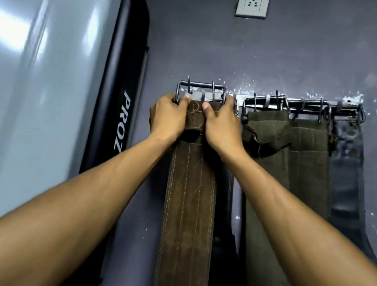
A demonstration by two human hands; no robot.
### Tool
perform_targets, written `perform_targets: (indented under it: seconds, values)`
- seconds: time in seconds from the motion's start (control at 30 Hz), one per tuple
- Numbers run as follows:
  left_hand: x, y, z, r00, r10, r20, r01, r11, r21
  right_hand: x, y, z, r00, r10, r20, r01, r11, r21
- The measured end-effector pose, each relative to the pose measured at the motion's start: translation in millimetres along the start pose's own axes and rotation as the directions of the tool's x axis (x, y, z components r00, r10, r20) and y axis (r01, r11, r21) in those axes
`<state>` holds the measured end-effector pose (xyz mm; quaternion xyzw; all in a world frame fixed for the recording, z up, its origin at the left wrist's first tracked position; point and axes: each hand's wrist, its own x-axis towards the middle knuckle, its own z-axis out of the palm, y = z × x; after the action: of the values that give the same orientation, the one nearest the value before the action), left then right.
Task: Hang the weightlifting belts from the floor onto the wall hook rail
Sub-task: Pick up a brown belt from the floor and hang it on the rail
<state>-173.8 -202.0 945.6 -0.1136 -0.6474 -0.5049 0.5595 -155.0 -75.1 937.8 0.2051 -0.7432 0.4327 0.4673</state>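
Observation:
A brown leather belt with pale stitching hangs straight down the wall. Its metal buckle is up at the left end of the hook rail. My left hand grips the belt's top on the left side, thumb near the buckle. My right hand grips the same top on the right side. Whether the buckle sits on a hook is hidden behind my fingers. Two olive belts and a dark belt hang from the rail to the right.
A large grey machine panel with a black edge stands close on the left. A white wall socket is above the rail. The wall is dark purple with chipped white specks around the rail.

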Motion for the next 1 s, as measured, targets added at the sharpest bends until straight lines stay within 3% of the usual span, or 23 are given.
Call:
perform_targets:
  seconds: [0.27, 0.4, 0.57, 0.67, 0.77, 0.83, 1.0]
  values:
    - [63, -23, 39, 0.999, 0.035, 0.04, -0.04, 0.99, 0.136, 60, 3, 29, 0.999, 0.019, -0.038, -0.025, 0.985, -0.169]
    - [60, -42, 47, 0.992, 0.069, 0.106, -0.088, 0.978, 0.188, 60, 7, 37, 1.0, 0.0, -0.02, -0.007, 0.944, -0.331]
    - [47, -55, 31, 0.983, 0.089, 0.161, -0.12, 0.973, 0.196, 39, 16, 45, 1.0, -0.007, -0.015, 0.0, 0.922, -0.387]
    - [39, -56, 27, 0.984, 0.069, 0.162, -0.079, 0.995, 0.057, 17, 34, 52, 0.994, -0.032, -0.101, 0.022, 0.995, -0.097]
    - [6, -71, 25, 0.988, 0.009, 0.151, 0.039, 0.95, -0.311, -11, 50, 52, 0.979, 0.003, -0.205, 0.032, 0.986, 0.166]
    - [-29, -93, 23, 0.978, -0.045, 0.203, 0.143, 0.855, -0.499, -31, 58, 49, 0.971, 0.06, -0.229, -0.017, 0.983, 0.185]
    - [-101, -129, 33, 0.905, -0.148, 0.399, 0.359, 0.768, -0.53, -61, 79, 49, 0.974, -0.031, -0.224, 0.043, 0.998, 0.051]
